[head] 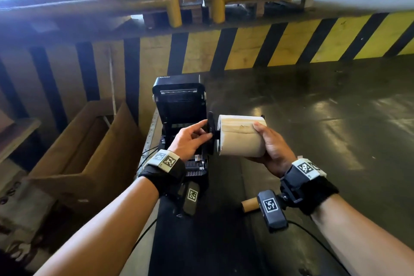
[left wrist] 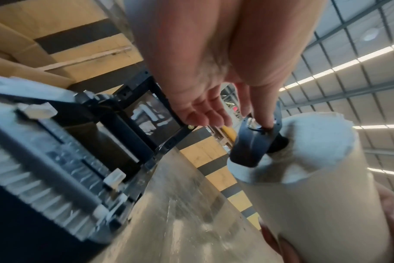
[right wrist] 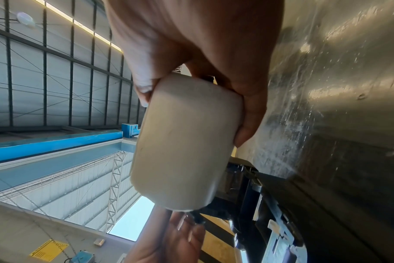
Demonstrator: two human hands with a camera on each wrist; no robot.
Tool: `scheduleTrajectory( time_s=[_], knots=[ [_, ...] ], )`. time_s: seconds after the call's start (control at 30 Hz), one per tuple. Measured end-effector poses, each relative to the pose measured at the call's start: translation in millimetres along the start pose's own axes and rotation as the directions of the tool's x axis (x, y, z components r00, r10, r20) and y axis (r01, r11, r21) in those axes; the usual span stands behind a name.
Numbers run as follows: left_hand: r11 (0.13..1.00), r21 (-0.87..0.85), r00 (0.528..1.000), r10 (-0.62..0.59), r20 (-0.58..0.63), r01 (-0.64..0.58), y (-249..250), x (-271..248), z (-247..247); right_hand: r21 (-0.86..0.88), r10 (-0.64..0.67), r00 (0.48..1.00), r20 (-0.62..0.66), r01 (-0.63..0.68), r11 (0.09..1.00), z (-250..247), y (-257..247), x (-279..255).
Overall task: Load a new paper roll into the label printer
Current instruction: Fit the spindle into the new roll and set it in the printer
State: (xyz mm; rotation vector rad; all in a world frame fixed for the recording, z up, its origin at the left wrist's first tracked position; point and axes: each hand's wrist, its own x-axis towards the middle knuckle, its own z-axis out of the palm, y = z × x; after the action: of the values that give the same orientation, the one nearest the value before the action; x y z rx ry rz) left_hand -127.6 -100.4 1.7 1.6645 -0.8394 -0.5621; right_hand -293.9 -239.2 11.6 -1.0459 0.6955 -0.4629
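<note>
The black label printer (head: 179, 105) stands on the dark table with its lid raised and its bay open. My right hand (head: 267, 142) grips the cream paper roll (head: 240, 138) by its right end and holds it level, just right of the printer. A black spindle (head: 211, 132) sticks out of the roll's left end, and my left hand (head: 203, 130) pinches its flange. In the left wrist view, fingertips (left wrist: 264, 122) rest on the spindle (left wrist: 251, 146) at the roll (left wrist: 315, 178), beside the printer (left wrist: 79, 151). The right wrist view shows my right hand (right wrist: 202, 58) wrapped round the roll (right wrist: 184, 142).
A bare cardboard core (head: 249, 204) lies on the table (head: 324, 123) near my right wrist. An open cardboard box (head: 89, 141) sits left of the table. A yellow-and-black striped barrier (head: 280, 45) runs behind. Cables (head: 147, 152) trail by the printer's left side.
</note>
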Motion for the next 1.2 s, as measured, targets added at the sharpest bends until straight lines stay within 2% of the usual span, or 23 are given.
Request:
scheduleTrajectory(
  time_s=[0.1, 0.33, 0.53, 0.87, 1.2],
  knots=[
    [0.997, -0.07, 1.0, -0.01, 0.011, 0.011, 1.7, 3.0, -11.7, 0.015, -0.034, 0.999, -0.025, 0.035, 0.999, 17.5, 1.5, -4.9],
    [0.989, -0.145, 0.985, -0.01, 0.173, 0.035, 6.3, -2.3, -40.9, -0.022, -0.169, 0.98, -0.106, 0.167, 0.986, 49.9, 12.3, -14.7],
    [0.978, -0.202, 0.991, -0.029, 0.13, 0.055, 0.8, -6.9, -57.2, -0.042, -0.272, 0.946, -0.179, 0.269, 0.962, 73.8, 22.5, -21.4],
    [0.956, -0.282, 0.993, -0.058, 0.104, 0.085, -9.2, -13.2, -72.0, -0.164, -0.41, 0.887, -0.211, 0.381, 0.91, 96.8, 29.5, -25.4],
    [0.925, -0.343, 0.98, -0.106, 0.17, 0.16, -7.1, -11.3, -83.7, -0.186, -0.498, 0.85, -0.17, 0.468, 0.864, 103.8, 30.5, -23.4]
  ],
)
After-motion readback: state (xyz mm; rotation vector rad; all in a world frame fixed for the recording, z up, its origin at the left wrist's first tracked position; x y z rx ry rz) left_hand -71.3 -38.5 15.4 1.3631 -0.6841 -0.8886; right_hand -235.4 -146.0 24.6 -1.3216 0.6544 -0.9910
